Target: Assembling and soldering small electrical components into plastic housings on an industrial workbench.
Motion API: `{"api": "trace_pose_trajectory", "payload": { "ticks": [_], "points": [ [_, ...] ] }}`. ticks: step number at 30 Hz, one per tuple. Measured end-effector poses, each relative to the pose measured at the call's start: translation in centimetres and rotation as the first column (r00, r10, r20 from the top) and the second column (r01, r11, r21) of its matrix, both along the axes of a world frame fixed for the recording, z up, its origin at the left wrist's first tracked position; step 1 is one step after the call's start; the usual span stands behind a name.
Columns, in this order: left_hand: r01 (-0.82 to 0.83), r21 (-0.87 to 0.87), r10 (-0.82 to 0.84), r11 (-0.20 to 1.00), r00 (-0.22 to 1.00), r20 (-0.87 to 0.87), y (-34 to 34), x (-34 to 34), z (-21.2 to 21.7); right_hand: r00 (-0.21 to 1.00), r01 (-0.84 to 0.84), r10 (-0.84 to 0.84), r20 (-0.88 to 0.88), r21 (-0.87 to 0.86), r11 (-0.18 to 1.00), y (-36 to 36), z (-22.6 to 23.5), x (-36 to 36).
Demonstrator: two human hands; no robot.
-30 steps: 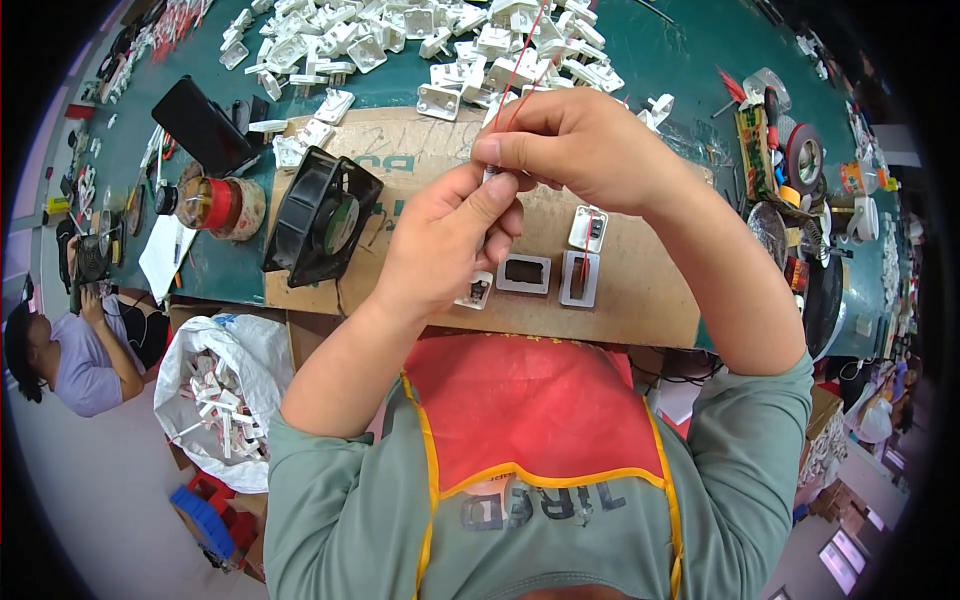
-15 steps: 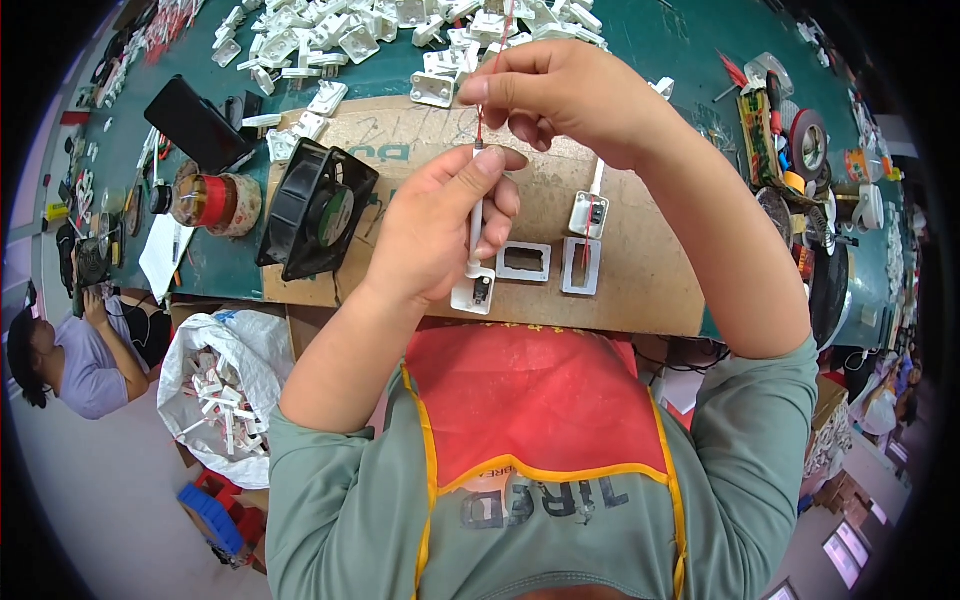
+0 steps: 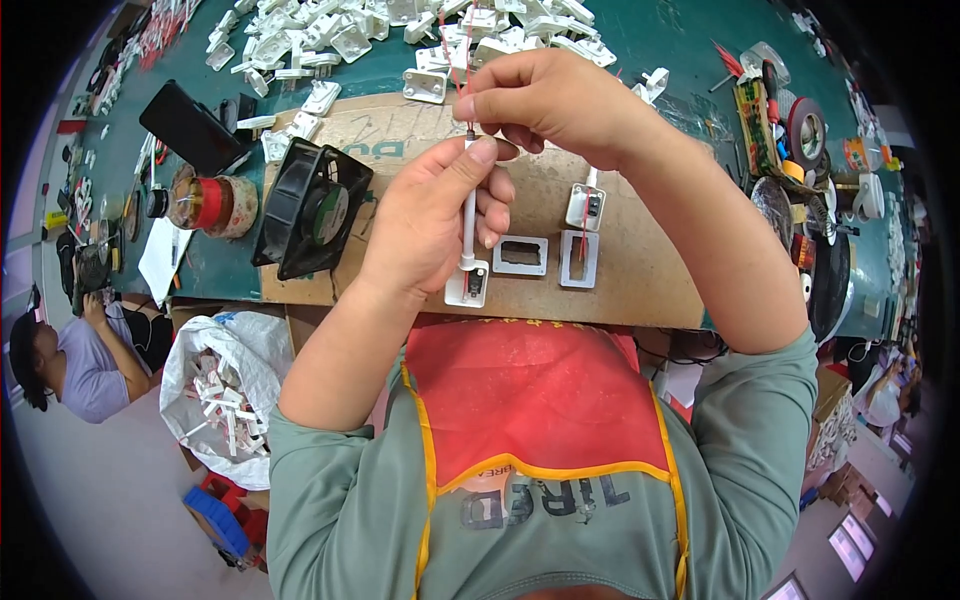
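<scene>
My left hand (image 3: 425,205) closes around a slim white tube (image 3: 469,215), its thumb near the tube's dark upper tip. A small white plastic housing (image 3: 454,292) with a black part inside sits at the tube's lower end. Thin red wires (image 3: 470,72) come out of the tip, and my right hand (image 3: 555,105) pinches them just above it. To the right lies a similar white housing (image 3: 576,218) with a red wire hanging from it. Two light rectangular frames, one wide (image 3: 520,243) and one tall (image 3: 565,283), rest on the cardboard.
Cardboard (image 3: 640,280) covers the near green table. A black fan (image 3: 312,208), a jar (image 3: 238,205) and a black phone-like slab (image 3: 188,125) stand left. White housings (image 3: 350,42) are heaped at the back. Tape (image 3: 806,132) and tools lie right. A white sack (image 3: 180,375) and another person (image 3: 95,365) are left.
My right fingers have moved down the red wires, closer to the tube's tip. The wires above them now spread into separate strands. My left hand keeps its hold on the tube.
</scene>
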State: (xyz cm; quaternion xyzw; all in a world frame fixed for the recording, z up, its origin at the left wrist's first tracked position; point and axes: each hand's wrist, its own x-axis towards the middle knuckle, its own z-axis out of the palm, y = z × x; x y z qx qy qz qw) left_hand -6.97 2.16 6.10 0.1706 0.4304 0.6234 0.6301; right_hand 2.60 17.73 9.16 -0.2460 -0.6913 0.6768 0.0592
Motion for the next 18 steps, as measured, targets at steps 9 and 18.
{"api": "trace_pose_trajectory", "payload": {
  "ticks": [9,18],
  "points": [
    [-0.077,0.002,0.077,0.997,0.997,0.014,0.7,0.1,-0.2,0.993,0.051,-0.059,0.1,0.089,0.995,-0.3,0.4,0.5],
    [-0.422,0.167,0.425,0.891,0.905,0.021,1.3,-1.6,-0.1,0.998,0.003,-0.029,0.046,0.495,0.869,-5.0,-2.1,3.7]
  ]
}}
